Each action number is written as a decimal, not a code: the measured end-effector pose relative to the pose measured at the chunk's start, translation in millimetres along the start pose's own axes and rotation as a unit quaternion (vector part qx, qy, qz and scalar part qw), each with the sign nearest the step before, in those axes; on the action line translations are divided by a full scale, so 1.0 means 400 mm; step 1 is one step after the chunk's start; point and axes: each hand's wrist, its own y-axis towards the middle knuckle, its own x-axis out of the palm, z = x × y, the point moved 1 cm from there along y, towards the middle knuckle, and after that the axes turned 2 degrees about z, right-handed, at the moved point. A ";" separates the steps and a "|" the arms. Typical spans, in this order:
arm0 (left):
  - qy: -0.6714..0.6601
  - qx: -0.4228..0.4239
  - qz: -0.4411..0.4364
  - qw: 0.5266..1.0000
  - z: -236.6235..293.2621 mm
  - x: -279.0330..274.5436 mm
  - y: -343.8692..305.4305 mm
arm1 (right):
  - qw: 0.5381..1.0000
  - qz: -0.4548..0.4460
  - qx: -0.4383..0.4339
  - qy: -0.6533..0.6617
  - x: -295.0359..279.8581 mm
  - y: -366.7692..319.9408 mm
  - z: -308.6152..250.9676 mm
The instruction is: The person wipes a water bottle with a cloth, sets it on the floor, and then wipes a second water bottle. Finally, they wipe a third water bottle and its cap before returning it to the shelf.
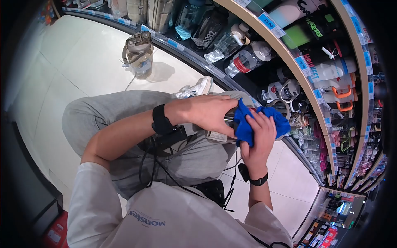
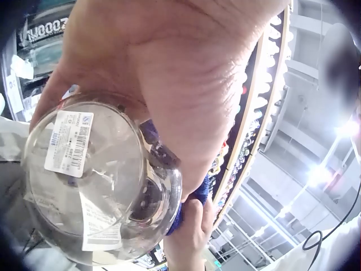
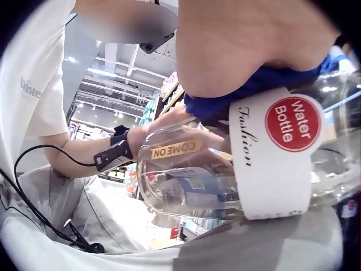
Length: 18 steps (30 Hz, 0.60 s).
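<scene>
A clear plastic water bottle (image 3: 186, 186) lies on its side over the person's lap, a white label (image 3: 271, 192) with a red round spot wrapped round it. At its base end, the left hand (image 1: 209, 115) grips it with fingers and thumb spread round the wall. The bottle's round bottom (image 2: 113, 169) with a barcode sticker (image 2: 69, 144) faces the left wrist view. Over the other part of the bottle, the right hand (image 1: 260, 130) holds a bunched blue cloth (image 1: 281, 120) against it. Hand and cloth hide much of the bottle in the head view.
Another clear bottle with a brownish lid (image 1: 139, 56) stands on the tiled floor (image 1: 62, 62) ahead. Shelves packed with bottles, with a price-tag edge (image 1: 271, 24), curve along the front and right. Black cables (image 1: 165, 169) hang across the lap.
</scene>
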 end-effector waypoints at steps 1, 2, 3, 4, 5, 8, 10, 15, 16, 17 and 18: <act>-0.005 -0.010 0.004 1.000 0.005 -0.001 0.000 | 1.000 0.008 0.011 -0.014 -0.006 0.005 0.010; -0.009 -0.020 0.008 1.000 0.008 -0.002 0.000 | 0.999 0.015 0.022 -0.029 -0.014 0.011 0.021; -0.010 -0.019 0.008 1.000 0.007 0.000 0.000 | 0.998 0.015 0.039 -0.038 -0.021 0.016 0.033; -0.022 -0.015 0.012 1.000 0.004 0.002 0.000 | 0.998 0.015 0.038 -0.039 -0.025 0.016 0.050; -0.033 -0.012 0.017 0.999 0.004 0.002 -0.001 | 0.996 0.031 0.054 -0.058 -0.026 0.015 0.071; -0.040 -0.032 -0.002 0.999 0.014 -0.005 0.000 | 0.992 0.055 0.087 -0.073 -0.032 0.019 0.092; -0.048 -0.028 0.012 0.998 0.010 0.008 0.002 | 0.986 0.083 0.137 -0.046 -0.030 0.020 0.104; -0.055 -0.038 0.042 0.997 0.030 0.019 -0.005 | 0.984 0.078 0.160 0.005 -0.019 0.027 0.087; -0.053 -0.048 0.043 0.997 0.036 0.018 -0.007 | 0.985 0.077 0.156 0.003 -0.018 0.026 0.077; -0.051 -0.058 0.043 0.996 0.039 0.019 -0.008 | 0.986 0.075 0.152 0.000 -0.016 0.025 0.066; -0.051 -0.058 0.043 0.996 0.041 0.024 -0.008 | 0.985 0.075 0.153 0.000 -0.015 0.023 0.055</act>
